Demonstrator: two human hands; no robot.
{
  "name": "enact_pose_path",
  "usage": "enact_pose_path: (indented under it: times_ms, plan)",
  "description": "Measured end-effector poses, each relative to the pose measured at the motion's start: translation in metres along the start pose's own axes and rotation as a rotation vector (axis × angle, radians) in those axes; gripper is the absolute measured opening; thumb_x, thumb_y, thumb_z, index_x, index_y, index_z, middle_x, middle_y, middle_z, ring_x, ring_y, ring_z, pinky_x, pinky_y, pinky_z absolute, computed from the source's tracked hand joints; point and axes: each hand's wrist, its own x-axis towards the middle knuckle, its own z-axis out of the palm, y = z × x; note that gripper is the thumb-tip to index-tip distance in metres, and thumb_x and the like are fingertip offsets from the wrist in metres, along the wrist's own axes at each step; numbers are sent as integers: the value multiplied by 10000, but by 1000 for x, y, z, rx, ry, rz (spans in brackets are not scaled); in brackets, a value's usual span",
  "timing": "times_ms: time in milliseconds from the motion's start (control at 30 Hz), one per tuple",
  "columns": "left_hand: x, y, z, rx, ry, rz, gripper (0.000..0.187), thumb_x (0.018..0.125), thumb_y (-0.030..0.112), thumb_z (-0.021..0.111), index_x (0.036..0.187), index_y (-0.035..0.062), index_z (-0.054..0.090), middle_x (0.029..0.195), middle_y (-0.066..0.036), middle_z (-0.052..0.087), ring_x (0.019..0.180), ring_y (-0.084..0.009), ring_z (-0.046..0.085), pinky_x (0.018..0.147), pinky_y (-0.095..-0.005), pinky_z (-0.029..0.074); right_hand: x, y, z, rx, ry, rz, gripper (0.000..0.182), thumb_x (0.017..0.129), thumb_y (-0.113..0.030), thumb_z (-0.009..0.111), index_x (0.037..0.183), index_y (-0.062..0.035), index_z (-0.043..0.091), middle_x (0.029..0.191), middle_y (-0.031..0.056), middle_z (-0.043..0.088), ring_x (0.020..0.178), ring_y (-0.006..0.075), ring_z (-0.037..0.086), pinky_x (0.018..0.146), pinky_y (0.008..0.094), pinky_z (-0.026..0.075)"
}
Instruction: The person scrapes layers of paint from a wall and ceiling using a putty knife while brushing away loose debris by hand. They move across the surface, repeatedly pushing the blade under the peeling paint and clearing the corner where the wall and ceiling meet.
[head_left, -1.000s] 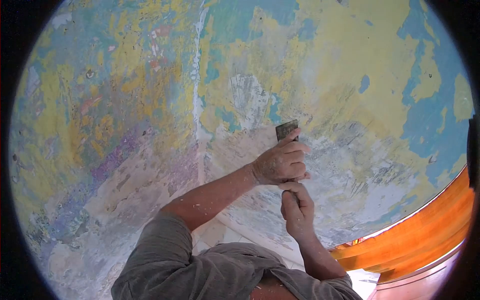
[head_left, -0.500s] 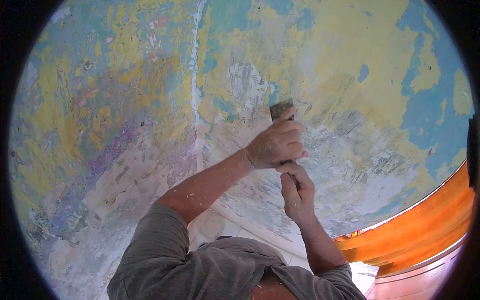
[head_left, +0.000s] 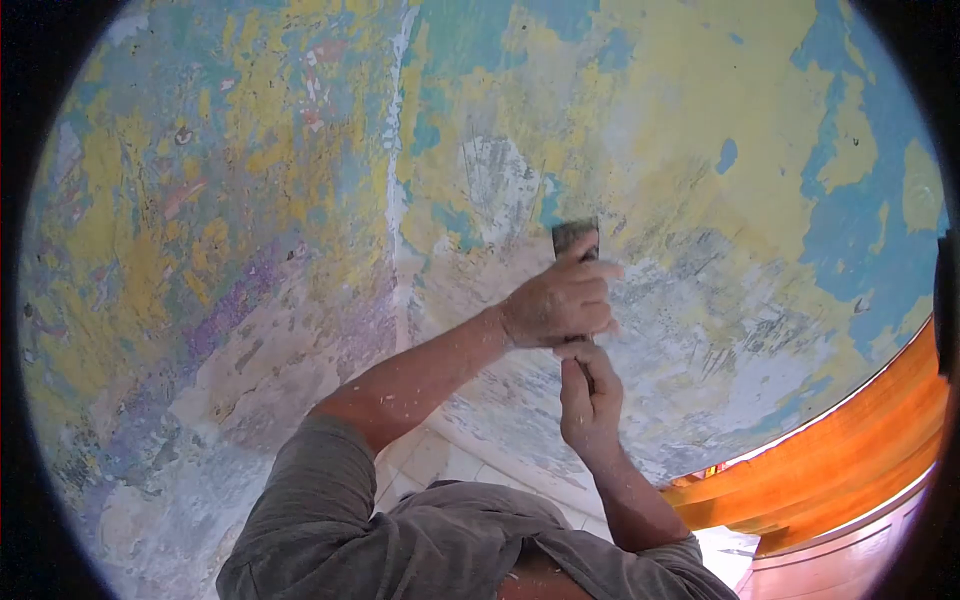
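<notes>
A paint scraper with a broad, dirty metal blade lies over the patchy wall. My left hand is wrapped round it just below the blade, one finger stretched along the metal and another sticking out to the right, slightly blurred. Lower down, my right hand grips the end of the handle, thumb pointing up. Around the blade the wall is scraped to pale grey and white, while yellow and blue paint stays higher up. Flecks of dust cling to my left forearm.
A vertical corner seam with chipped white edges parts two wall faces. Pale floor tiles show below. At the lower right hang an orange cloth and a pinkish panelled surface. Something dark stands at the right edge.
The scraper has moved a little down and to the right, its blade now more upright in view. Both hands have shifted slightly downward with it, keeping their hold.
</notes>
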Motion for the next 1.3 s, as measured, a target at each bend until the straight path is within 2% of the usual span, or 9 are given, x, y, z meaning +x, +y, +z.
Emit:
enact_pose_path:
  times_ms: [67,133,300,633,700,800,900,1067,1300]
  plan:
    - [11,-15,-13,68,46,73,318,881,201,784,738,131,508,803,-39,545,1242,-299,606,1212,-632,276,24,-6,3,-20,51,-92,174,1029,-19,497,1109,-17,652,827,-41,523,686,33,417,623,212,349]
    - [23,-17,-29,72,69,24,321,882,200,781,733,127,506,804,-42,540,1245,-304,604,1212,-630,277,41,-27,-3,35,-27,106,174,1006,1,500,1092,7,651,866,71,606,763,119,518,723,269,451]
    - [15,0,-15,21,42,-4,314,884,197,769,727,120,508,829,-54,554,1259,-309,597,1210,-631,280,16,-24,-7,67,15,104,171,1002,-13,528,1116,0,655,837,45,592,714,100,476,671,261,417]
    - [48,-6,-18,49,119,10,289,869,182,786,736,143,532,789,-52,549,1235,-313,611,1209,-651,256,29,-26,-28,121,60,106,167,997,-23,557,1113,0,674,926,51,638,781,106,538,735,257,457]
    - [44,12,0,-40,-24,59,258,861,200,770,742,126,554,811,-52,554,1195,-300,618,1214,-639,257,6,-17,-35,75,84,92,162,999,-26,559,1108,0,676,927,46,639,791,107,549,741,257,460]
    - [63,14,11,-21,43,77,301,855,198,808,744,132,536,788,-55,550,1212,-295,625,1197,-646,291,-2,-15,-52,161,169,176,166,1005,-38,561,1116,-14,681,875,14,614,737,87,525,694,246,444]
    - [96,12,6,23,72,100,320,852,214,811,724,122,532,822,-52,587,1163,-291,641,1192,-604,332,21,-51,-72,322,141,218,175,1018,-57,549,1134,-40,679,749,-55,532,579,15,390,539,199,315]
    - [128,22,14,-19,-15,224,326,852,242,801,716,119,532,851,-56,615,1061,-286,663,1173,-580,379,12,-59,-86,360,233,159,170,1024,-66,534,1133,-30,659,711,-60,510,533,9,402,481,202,300]
    - [150,19,4,6,73,218,309,830,237,802,708,120,544,860,-52,637,1000,-265,670,1173,-587,387,30,-78,-98,395,215,89,179,1021,-72,541,1146,-33,663,697,-69,489,512,10,387,472,203,298]
